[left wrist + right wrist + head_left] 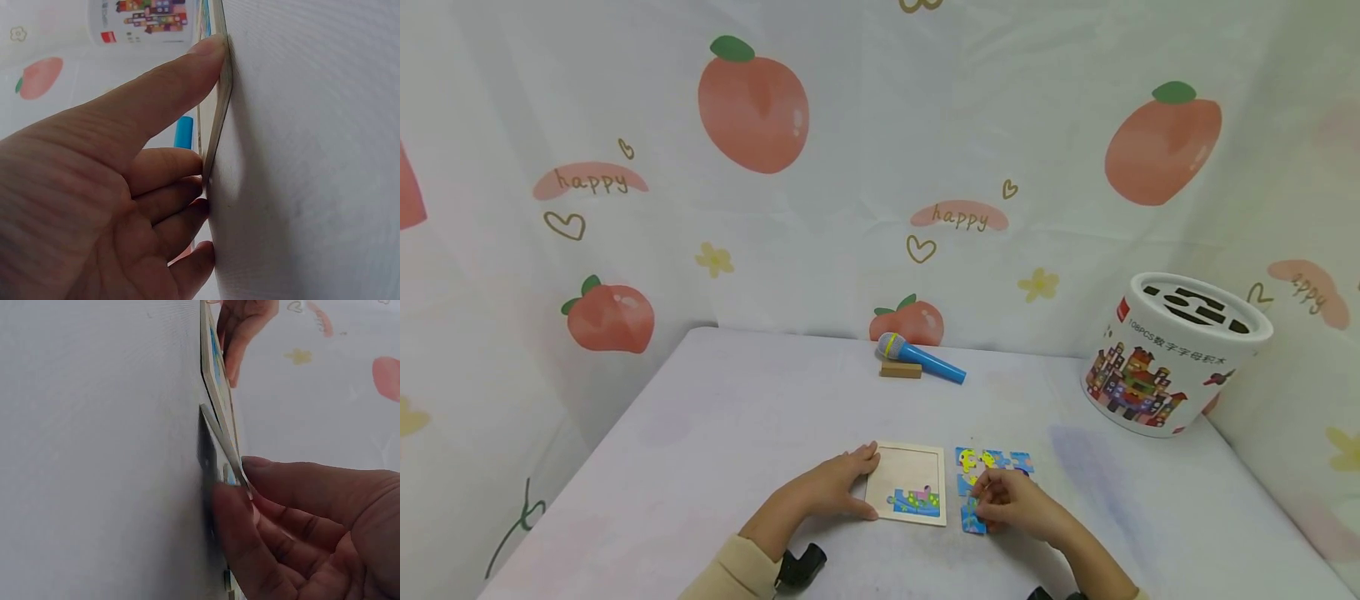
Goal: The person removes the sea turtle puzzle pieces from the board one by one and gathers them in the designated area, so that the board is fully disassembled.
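A square wooden puzzle tray (907, 450) lies flat on the table, with several joined pieces (917, 502) along its near right corner. My left hand (831, 487) holds the tray's left side, thumb at the near corner and fingers at the far one. To the right of the tray my right hand (1018, 504) pinches a puzzle piece (220, 434) between thumb and forefinger. That piece is tilted, one edge close to the table. Loose blue and yellow puzzle pieces (992, 458) lie beyond the right hand, which partly hides them.
At the back of the table, a blue toy microphone (932, 362) leans across a small wooden block (900, 370). A large white tub (1172, 358) with slots in its lid stands at the back right. A patterned cloth hangs behind the table.
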A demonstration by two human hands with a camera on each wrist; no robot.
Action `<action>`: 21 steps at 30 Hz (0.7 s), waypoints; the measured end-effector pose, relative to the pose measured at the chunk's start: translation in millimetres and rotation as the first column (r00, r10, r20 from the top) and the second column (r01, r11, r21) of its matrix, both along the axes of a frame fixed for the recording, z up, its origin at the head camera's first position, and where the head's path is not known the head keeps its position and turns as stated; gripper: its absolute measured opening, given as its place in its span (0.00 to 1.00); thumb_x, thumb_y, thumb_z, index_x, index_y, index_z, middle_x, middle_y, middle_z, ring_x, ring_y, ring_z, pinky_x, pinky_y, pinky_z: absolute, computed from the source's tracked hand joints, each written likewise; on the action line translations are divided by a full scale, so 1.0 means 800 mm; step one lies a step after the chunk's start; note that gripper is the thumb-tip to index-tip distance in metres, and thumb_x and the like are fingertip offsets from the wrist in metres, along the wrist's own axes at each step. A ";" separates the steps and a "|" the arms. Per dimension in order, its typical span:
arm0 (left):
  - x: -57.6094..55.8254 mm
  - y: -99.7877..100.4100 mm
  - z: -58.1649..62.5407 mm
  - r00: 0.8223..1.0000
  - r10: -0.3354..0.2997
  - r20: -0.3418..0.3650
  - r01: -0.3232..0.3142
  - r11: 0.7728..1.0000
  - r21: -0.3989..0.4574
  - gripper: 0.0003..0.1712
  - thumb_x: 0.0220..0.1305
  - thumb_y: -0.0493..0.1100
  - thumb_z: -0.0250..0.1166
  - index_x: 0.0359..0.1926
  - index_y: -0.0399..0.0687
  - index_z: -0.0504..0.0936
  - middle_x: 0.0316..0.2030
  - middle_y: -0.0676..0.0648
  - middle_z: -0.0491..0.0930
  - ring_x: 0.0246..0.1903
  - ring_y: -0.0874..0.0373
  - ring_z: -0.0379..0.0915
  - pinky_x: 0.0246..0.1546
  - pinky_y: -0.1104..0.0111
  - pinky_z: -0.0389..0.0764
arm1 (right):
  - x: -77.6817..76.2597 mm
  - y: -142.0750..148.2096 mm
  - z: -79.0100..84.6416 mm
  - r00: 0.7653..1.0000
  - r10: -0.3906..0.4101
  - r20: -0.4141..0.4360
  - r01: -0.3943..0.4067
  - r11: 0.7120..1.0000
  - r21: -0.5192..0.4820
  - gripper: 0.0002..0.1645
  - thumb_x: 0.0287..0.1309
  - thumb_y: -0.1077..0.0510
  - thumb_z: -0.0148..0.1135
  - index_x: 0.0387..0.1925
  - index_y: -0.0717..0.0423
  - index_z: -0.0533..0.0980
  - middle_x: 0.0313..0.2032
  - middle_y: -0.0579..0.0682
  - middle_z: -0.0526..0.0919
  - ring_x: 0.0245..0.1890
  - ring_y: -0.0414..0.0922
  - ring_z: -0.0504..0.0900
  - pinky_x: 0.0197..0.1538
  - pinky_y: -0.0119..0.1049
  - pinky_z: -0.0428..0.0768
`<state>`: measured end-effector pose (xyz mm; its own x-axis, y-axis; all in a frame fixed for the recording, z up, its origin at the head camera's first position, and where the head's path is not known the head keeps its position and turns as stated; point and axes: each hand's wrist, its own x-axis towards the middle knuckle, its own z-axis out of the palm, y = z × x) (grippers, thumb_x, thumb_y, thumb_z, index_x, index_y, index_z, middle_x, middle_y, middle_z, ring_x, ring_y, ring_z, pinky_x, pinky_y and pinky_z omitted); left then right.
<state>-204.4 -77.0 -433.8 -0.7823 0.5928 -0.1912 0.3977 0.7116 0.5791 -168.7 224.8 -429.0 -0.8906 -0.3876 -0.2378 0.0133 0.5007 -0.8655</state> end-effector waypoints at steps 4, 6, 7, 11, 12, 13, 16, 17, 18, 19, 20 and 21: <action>0.000 0.000 0.000 1.000 0.000 0.001 0.000 1.000 -0.001 0.48 0.49 0.52 0.72 0.67 0.40 0.62 0.71 0.44 0.53 0.71 0.46 0.48 0.69 0.51 0.54 | 0.006 0.001 0.002 0.995 0.003 -0.100 0.005 0.997 0.083 0.16 0.46 0.60 0.70 0.35 0.65 0.74 0.26 0.48 0.75 0.24 0.39 0.73 0.25 0.28 0.76; 0.000 0.000 0.000 1.000 0.001 0.000 -0.001 1.000 -0.001 0.48 0.48 0.52 0.72 0.67 0.40 0.62 0.71 0.44 0.53 0.71 0.46 0.48 0.69 0.51 0.54 | 0.010 0.001 0.002 0.990 0.008 -0.139 0.010 0.992 0.126 0.18 0.42 0.60 0.73 0.33 0.65 0.75 0.26 0.48 0.75 0.24 0.38 0.72 0.24 0.27 0.74; 0.000 0.000 0.000 1.000 0.001 0.000 -0.001 1.000 0.000 0.48 0.48 0.52 0.72 0.67 0.40 0.62 0.71 0.44 0.53 0.71 0.46 0.48 0.69 0.51 0.54 | 0.012 0.001 0.002 0.989 0.010 -0.147 0.010 0.990 0.138 0.18 0.41 0.60 0.74 0.33 0.64 0.75 0.26 0.48 0.75 0.23 0.38 0.72 0.24 0.27 0.73; -0.001 0.000 0.000 1.000 -0.003 -0.001 0.003 1.000 0.008 0.48 0.48 0.52 0.72 0.67 0.39 0.62 0.71 0.44 0.53 0.71 0.46 0.48 0.69 0.51 0.54 | 0.016 0.001 0.000 0.986 0.026 -0.163 0.000 0.987 0.158 0.18 0.40 0.60 0.74 0.32 0.63 0.76 0.26 0.48 0.75 0.23 0.37 0.71 0.25 0.27 0.73; -0.001 0.000 0.001 1.000 -0.004 -0.002 0.004 1.000 0.009 0.48 0.48 0.51 0.72 0.67 0.39 0.62 0.71 0.44 0.53 0.71 0.47 0.48 0.69 0.51 0.53 | 0.017 0.001 -0.001 0.985 0.029 -0.170 -0.002 0.987 0.158 0.17 0.40 0.60 0.74 0.32 0.63 0.76 0.26 0.48 0.75 0.23 0.36 0.71 0.25 0.27 0.73; -0.001 0.000 0.001 1.000 -0.006 -0.002 0.006 1.000 0.011 0.48 0.48 0.51 0.72 0.67 0.39 0.62 0.71 0.43 0.53 0.71 0.47 0.48 0.69 0.51 0.53 | 0.017 0.001 -0.002 0.984 0.032 -0.174 -0.004 0.987 0.159 0.17 0.40 0.59 0.74 0.32 0.63 0.76 0.26 0.48 0.75 0.23 0.36 0.71 0.25 0.27 0.73; -0.001 0.000 0.000 1.000 -0.004 0.002 0.004 1.000 0.015 0.48 0.48 0.51 0.72 0.67 0.38 0.62 0.71 0.43 0.53 0.71 0.47 0.48 0.69 0.52 0.53 | 0.017 0.000 -0.004 0.981 0.037 -0.188 -0.006 0.986 0.165 0.17 0.41 0.58 0.74 0.31 0.61 0.76 0.26 0.47 0.75 0.23 0.35 0.71 0.25 0.27 0.73; 0.000 0.000 0.000 1.000 -0.003 0.004 0.002 1.000 0.016 0.48 0.48 0.51 0.72 0.67 0.39 0.62 0.71 0.43 0.53 0.71 0.47 0.48 0.69 0.52 0.53 | 0.016 0.000 -0.005 0.981 0.038 -0.192 -0.005 0.986 0.169 0.17 0.41 0.57 0.74 0.31 0.61 0.76 0.26 0.47 0.75 0.23 0.34 0.70 0.25 0.27 0.73; 0.000 0.000 0.000 1.000 -0.001 0.007 0.001 1.000 0.016 0.48 0.48 0.51 0.72 0.67 0.39 0.62 0.71 0.43 0.53 0.71 0.47 0.48 0.69 0.51 0.53 | 0.016 0.000 -0.006 0.980 0.039 -0.196 -0.005 0.985 0.173 0.17 0.41 0.57 0.74 0.31 0.61 0.76 0.25 0.46 0.75 0.23 0.34 0.70 0.25 0.27 0.73; 0.000 0.000 0.000 1.000 -0.001 0.008 0.001 1.000 0.015 0.48 0.48 0.51 0.72 0.67 0.39 0.62 0.71 0.44 0.53 0.71 0.47 0.48 0.69 0.51 0.53 | 0.016 0.000 -0.006 0.979 0.038 -0.198 -0.003 0.984 0.175 0.17 0.41 0.56 0.74 0.31 0.60 0.76 0.25 0.46 0.75 0.23 0.34 0.70 0.25 0.27 0.72; 0.000 0.000 0.000 1.000 0.000 0.009 0.000 1.000 0.015 0.48 0.48 0.51 0.72 0.67 0.39 0.62 0.71 0.44 0.53 0.71 0.47 0.48 0.69 0.51 0.53 | 0.016 0.000 -0.007 0.979 0.037 -0.202 -0.001 0.984 0.176 0.17 0.41 0.56 0.74 0.31 0.60 0.76 0.25 0.46 0.74 0.23 0.34 0.70 0.25 0.27 0.72; 0.001 0.000 0.000 1.000 0.001 0.010 -0.001 1.000 0.014 0.48 0.48 0.51 0.72 0.67 0.39 0.62 0.71 0.44 0.53 0.71 0.47 0.48 0.69 0.51 0.53 | 0.016 -0.001 -0.008 0.978 0.036 -0.205 0.001 0.984 0.177 0.17 0.41 0.56 0.74 0.31 0.60 0.76 0.25 0.46 0.74 0.23 0.34 0.70 0.25 0.27 0.72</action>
<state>-203.8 -77.2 -433.5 -0.7809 0.5948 -0.1906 0.3913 0.7038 0.5929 -156.0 224.3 -435.1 -0.9210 -0.3723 -0.1148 -0.1668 0.6431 -0.7474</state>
